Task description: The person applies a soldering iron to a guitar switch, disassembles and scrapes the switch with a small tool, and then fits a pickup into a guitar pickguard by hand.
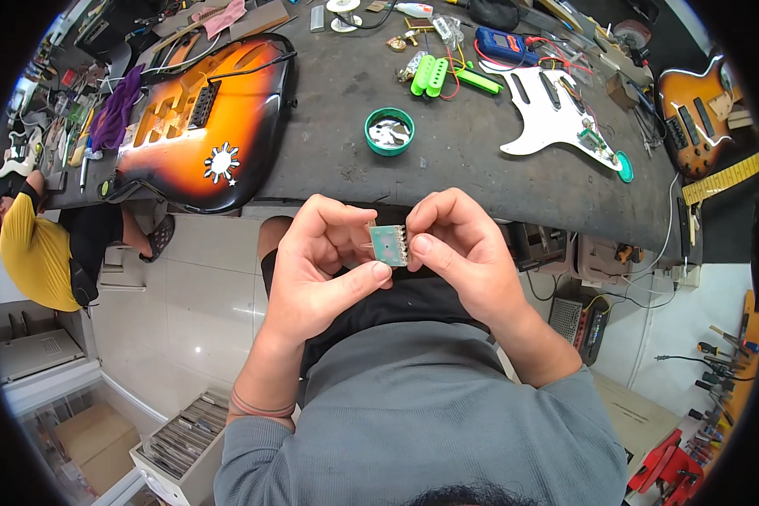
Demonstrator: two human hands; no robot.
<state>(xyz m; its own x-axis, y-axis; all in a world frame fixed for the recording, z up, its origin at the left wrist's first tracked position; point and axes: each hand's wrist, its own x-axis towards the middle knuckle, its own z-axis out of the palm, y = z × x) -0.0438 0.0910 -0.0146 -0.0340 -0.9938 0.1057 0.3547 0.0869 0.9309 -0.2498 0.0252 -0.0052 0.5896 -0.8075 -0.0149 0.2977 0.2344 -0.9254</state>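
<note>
Between both hands, above my lap and just off the table's front edge, is a guitar pickup selector switch (388, 245). It has a square green face, a row of metal contacts down its right side and a thin metal prong at its left. My left hand (320, 266) pinches it at the left, with the thumb under its lower corner. At the contact side, my right hand (461, 253) grips it with thumb and curled fingers. Straight beyond the hands stands a round green dish (390, 131) with small shiny pieces inside.
A sunburst guitar body (253, 118) lies at the left of the dark workbench (333, 110). Rightward are green pickup covers (430, 76), a blue multimeter (506, 46), a white pickguard (531, 105) and another guitar (691, 114). A person in a yellow shirt (38, 261) sits at far left.
</note>
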